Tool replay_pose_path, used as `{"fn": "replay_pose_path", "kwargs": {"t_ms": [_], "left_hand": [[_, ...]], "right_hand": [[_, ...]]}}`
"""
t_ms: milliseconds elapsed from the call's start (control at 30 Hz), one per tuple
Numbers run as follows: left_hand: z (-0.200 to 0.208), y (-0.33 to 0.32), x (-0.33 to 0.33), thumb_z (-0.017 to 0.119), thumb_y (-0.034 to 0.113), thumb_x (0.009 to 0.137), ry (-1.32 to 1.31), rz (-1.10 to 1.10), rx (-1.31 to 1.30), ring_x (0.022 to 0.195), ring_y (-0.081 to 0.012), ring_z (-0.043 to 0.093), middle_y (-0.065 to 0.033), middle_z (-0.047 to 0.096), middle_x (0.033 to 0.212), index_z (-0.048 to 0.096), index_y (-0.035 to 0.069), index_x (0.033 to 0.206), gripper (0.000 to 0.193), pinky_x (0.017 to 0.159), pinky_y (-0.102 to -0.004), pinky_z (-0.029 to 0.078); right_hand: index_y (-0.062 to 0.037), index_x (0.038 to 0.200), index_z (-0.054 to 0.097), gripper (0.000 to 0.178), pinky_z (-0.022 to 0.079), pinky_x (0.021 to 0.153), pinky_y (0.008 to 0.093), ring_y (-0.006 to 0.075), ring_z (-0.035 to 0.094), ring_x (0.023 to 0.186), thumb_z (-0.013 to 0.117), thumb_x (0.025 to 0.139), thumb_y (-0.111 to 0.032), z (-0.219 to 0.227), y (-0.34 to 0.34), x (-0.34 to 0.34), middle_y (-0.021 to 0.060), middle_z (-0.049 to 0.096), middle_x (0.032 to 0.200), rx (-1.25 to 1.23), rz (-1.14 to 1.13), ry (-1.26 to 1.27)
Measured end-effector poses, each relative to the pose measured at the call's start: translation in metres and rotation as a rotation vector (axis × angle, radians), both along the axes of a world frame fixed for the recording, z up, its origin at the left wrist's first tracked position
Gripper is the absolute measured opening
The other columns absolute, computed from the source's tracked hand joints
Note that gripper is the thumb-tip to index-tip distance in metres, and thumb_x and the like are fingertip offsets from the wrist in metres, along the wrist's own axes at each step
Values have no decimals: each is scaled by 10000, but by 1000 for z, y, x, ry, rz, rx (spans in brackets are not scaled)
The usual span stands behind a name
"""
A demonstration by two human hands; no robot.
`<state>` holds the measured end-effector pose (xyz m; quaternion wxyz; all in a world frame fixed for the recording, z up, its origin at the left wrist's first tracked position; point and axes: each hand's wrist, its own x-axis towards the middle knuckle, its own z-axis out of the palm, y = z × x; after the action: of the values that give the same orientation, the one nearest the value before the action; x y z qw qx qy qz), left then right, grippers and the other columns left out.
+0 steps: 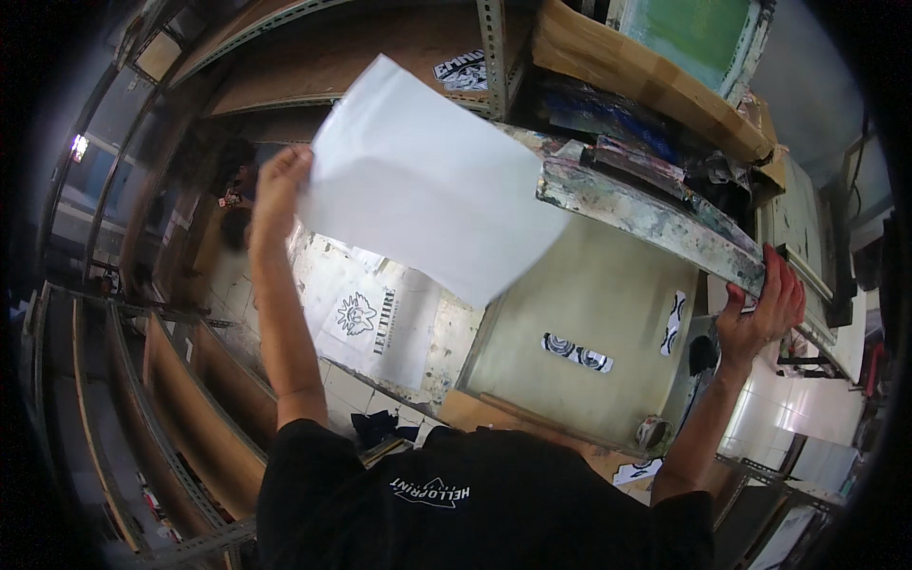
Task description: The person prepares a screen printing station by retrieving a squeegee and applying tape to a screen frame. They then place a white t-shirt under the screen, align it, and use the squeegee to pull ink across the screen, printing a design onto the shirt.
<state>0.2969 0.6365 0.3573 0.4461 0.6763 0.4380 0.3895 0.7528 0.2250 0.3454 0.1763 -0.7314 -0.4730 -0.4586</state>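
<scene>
My left hand (281, 190) pinches the left edge of a large white sheet (427, 171), which is raised at a slant and slightly blurred. Its far side hides part of the bench. At the right, my right hand (765, 309) grips the near end of a long paint-stained bar (655, 214), which looks like the edge of a screen-printing frame. Below it lies a flat greenish-grey panel (579, 275) bearing two patterned black-and-white strips, one of them a short strip (577, 352). Beneath the raised sheet, a printed sheet (404, 332) with a black emblem rests on the bench.
A roll of tape (654, 433) sits at the panel's near right corner. Behind the bar are a torn cardboard box (655, 81) and a green mesh screen (692, 38). Metal-and-wood shelving (199, 399) stands at the left, with another shelf (351, 57) at the back.
</scene>
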Motion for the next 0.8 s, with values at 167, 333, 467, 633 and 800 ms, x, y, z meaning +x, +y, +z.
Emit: {"fn": "replay_pose_path", "kwargs": {"t_ms": [167,333,467,633,800], "left_hand": [[-145,-4,25,598,150,960,-2,76,-78,819,-104,563,-6,640,919,667,-1,1098,216,754,-237,458],[-203,-96,96,683,161,880,490,99,713,1190,-369,559,-199,557,1334,555,40,1312,466,986,-453,424],[-242,-175,142,658,379,891,677,-826,667,1412,-357,331,-131,404,1512,510,153,1404,580,1101,-520,299],[-268,-205,204,625,445,897,642,-760,684,1446,-385,250,-150,275,1580,489,156,1425,616,1098,-572,267],[-275,-232,255,646,422,884,570,-774,667,1448,-389,236,-160,278,1575,486,158,1426,624,1083,-609,251]], "right_hand": [[-78,1280,599,646,363,982,459,314,581,1072,410,962,-607,1,-1,1,106,643,1150,27,33,7],[-99,1254,617,653,381,948,455,305,584,1037,440,932,-638,2,-3,0,91,649,1105,37,23,4],[-109,1252,622,642,374,968,458,298,587,1033,489,901,-630,2,0,0,92,643,1089,51,38,24],[-128,1237,641,605,286,1040,462,266,544,1094,565,870,-603,-1,2,1,60,635,1100,71,43,81],[-134,1224,654,646,278,1035,461,248,544,1071,616,819,-637,-1,0,2,40,635,1089,80,45,74]]}}
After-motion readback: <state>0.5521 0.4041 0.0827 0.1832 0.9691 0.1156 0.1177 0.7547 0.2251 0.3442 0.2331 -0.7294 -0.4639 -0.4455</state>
